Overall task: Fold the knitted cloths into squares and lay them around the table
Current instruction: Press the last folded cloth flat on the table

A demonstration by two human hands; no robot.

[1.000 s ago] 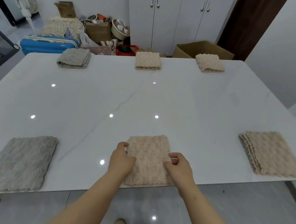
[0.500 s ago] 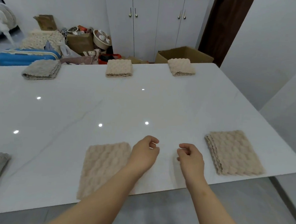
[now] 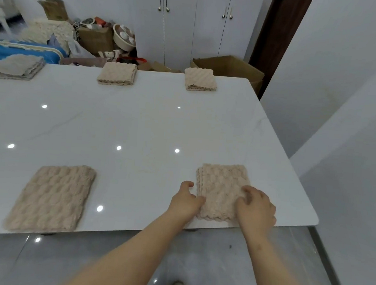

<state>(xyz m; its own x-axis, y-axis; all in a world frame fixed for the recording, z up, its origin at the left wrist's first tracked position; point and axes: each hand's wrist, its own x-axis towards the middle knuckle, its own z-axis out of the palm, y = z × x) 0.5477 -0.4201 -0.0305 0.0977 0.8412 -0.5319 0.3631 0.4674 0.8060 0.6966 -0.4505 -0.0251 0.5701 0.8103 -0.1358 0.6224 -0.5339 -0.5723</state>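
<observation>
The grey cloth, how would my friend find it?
Start at the big white table and look along its far edge, where three folded cloths sit in a row. The grey cloth is leftmost, by the blue suitcase; the other two are beige cloths.

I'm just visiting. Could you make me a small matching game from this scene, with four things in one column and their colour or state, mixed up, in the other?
Things:
1. near right cloth
2. near left cloth
3. far left cloth
4. cardboard box

Colour or state:
A. grey, folded
B. brown, open, behind the table
C. beige, being held
D. beige, lying untouched

Pairs: 1-C, 2-D, 3-A, 4-B
</observation>
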